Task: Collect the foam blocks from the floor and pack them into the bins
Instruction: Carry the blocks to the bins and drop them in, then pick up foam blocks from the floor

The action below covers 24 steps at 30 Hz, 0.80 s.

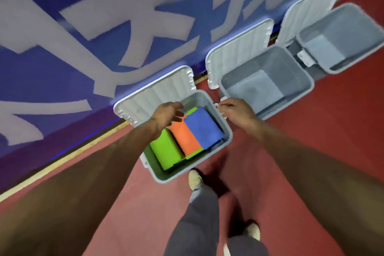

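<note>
Three grey bins with raised white lids stand in a row against a blue wall. The nearest bin (227, 131) holds a green foam block (165, 151), an orange foam block (184, 136) and a blue foam block (202, 125), with another green block underneath. My left hand (167, 113) hovers over the bin's far left corner with loosely spread fingers, holding nothing. My right hand (236, 111) is at the bin's right rim by the white latch, fingers curled; whether it grips the latch is unclear.
The middle bin (307, 81) and the far bin (374, 29) hold nothing. The nearest bin's lid (153, 91) leans on the blue wall banner (62, 58). My feet and grey trousers (199, 210) stand on red floor just in front of the nearest bin.
</note>
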### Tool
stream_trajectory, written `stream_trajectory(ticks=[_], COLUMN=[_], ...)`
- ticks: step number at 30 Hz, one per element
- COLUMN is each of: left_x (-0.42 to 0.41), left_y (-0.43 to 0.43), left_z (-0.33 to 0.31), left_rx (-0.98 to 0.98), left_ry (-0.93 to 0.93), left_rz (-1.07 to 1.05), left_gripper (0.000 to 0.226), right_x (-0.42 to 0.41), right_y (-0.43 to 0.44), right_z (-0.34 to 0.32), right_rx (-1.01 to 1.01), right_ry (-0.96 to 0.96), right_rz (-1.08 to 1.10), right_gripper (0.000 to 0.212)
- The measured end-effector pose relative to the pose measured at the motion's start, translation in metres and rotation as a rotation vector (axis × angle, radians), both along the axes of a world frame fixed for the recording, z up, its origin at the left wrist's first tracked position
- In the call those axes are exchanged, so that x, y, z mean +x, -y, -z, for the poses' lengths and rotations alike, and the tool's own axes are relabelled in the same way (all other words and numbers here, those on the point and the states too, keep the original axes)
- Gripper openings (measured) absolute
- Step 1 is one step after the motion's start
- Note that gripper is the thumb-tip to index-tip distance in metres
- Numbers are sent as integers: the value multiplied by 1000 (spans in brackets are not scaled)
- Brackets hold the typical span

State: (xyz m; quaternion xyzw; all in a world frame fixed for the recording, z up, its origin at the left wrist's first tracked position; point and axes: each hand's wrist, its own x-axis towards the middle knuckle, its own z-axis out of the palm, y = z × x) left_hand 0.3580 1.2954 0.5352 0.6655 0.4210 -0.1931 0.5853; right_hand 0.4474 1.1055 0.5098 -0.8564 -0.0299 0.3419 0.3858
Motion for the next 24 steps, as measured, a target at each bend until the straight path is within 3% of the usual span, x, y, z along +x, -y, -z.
stream_trajectory(ticks=[4,10,15,24], left_x=[2,-33,-107,-261], left_y=[59,197,301,536], left_z=[-33,-95,-112,-152], left_rx=[16,14,58,65], left_ry=[37,166,216,457], left_rz=[226,562,820,1358], left_gripper=[12,10,14,11], right_x=[-29,-123,-242,-492], right_y=[61,217,331,523], right_z=[-47,-84,-90,-146], right_rx=[5,52,38,30], right_ry=[26,84,107,165], right_rz=[62,401,601,1081], right_gripper=[17,12,21,18])
